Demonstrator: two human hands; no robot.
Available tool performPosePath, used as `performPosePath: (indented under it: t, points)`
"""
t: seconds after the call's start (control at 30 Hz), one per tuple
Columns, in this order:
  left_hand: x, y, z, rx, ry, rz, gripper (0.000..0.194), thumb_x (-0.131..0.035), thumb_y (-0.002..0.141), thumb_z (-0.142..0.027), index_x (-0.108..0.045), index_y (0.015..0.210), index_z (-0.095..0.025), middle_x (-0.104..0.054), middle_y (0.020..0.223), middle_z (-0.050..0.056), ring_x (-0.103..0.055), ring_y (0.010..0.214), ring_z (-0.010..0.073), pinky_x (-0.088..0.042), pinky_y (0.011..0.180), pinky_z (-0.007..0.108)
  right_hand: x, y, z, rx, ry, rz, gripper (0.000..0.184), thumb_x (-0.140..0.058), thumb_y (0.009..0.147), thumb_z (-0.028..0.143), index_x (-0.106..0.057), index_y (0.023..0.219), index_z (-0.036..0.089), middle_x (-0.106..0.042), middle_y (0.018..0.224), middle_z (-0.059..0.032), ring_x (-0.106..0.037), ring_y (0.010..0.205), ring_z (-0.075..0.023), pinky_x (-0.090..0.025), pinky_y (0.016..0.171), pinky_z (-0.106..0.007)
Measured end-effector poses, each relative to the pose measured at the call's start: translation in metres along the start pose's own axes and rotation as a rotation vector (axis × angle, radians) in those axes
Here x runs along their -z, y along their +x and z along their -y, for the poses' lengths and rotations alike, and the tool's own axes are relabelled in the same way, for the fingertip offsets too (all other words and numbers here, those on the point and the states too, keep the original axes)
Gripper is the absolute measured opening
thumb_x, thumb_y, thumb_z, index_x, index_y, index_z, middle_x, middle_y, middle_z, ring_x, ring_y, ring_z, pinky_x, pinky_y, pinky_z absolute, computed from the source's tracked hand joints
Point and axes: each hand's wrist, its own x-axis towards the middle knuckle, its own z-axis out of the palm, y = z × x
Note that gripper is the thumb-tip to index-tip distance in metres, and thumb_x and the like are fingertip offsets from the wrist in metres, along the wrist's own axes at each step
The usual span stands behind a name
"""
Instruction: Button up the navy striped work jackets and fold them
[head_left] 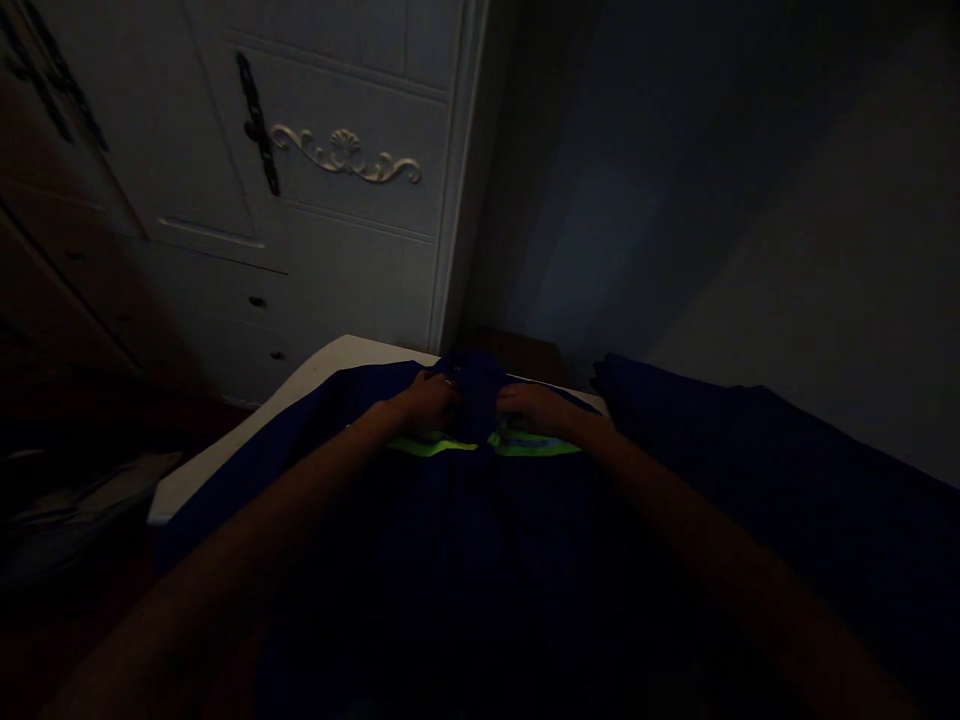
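Observation:
A dark blue garment [465, 520] with a bright yellow-green stripe [431, 447] lies spread over a white table [225, 450] in dim light. Both my arms reach forward over it. My left hand [424, 400] is closed on a bunched fold of the blue cloth at the far end, just above the stripe. My right hand [536, 408] rests on the same bunch from the right side, its fingers curled into the fabric. The bunched cloth [476, 385] rises between the two hands.
A white wardrobe [337, 220] with a carved ornament and dark handles stands behind the table at the left. More dark blue cloth [750, 460] lies at the right. A plain wall [712, 200] fills the right side. Dim clutter lies on the floor at the left.

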Motion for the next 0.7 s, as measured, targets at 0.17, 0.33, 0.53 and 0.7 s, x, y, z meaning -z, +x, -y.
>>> performPosePath:
  t: [0.17,0.33,0.53,0.7]
  points:
    - [0.018,-0.009,0.025,0.14,0.022,-0.221,0.028,-0.043,0.087,-0.021,-0.07,0.094,-0.019,-0.069,0.099,0.01,-0.056,0.103,0.0271,-0.035,0.089,0.045,0.006,-0.047,-0.009,0.177,-0.24,-0.103,0.018,-0.051,0.088,0.013,-0.068,0.094,0.015,-0.066,0.099,-0.0081,-0.059,0.089,-0.0141,-0.043,0.08,-0.027]
    - [0.034,-0.028,0.04,0.217,0.008,-0.309,0.027,-0.044,0.088,-0.025,-0.07,0.094,-0.017,-0.068,0.097,0.01,-0.056,0.1,0.0265,-0.035,0.089,0.044,0.006,-0.075,0.01,0.163,-0.262,-0.132,0.027,-0.05,0.092,0.023,-0.064,0.113,0.014,-0.064,0.107,-0.0121,-0.059,0.091,-0.0167,-0.046,0.08,-0.03]
    - [0.035,-0.03,0.036,0.412,0.032,-0.404,0.033,-0.041,0.089,-0.027,-0.07,0.097,-0.014,-0.067,0.095,0.014,-0.056,0.096,0.0278,-0.04,0.082,0.041,0.006,-0.061,-0.005,0.032,0.02,-0.3,0.037,-0.044,0.09,0.014,-0.057,0.124,0.016,-0.063,0.113,-0.0104,-0.06,0.104,-0.0154,-0.05,0.088,-0.029]
    - [0.027,-0.015,0.02,0.256,-0.023,-0.178,0.026,-0.047,0.081,-0.025,-0.07,0.092,-0.019,-0.066,0.107,0.012,-0.056,0.107,0.0301,-0.039,0.089,0.048,0.014,-0.018,-0.02,-0.014,0.202,-0.354,0.048,-0.048,0.084,0.013,-0.053,0.132,0.017,-0.061,0.118,-0.0097,-0.059,0.107,-0.0162,-0.049,0.095,-0.033]
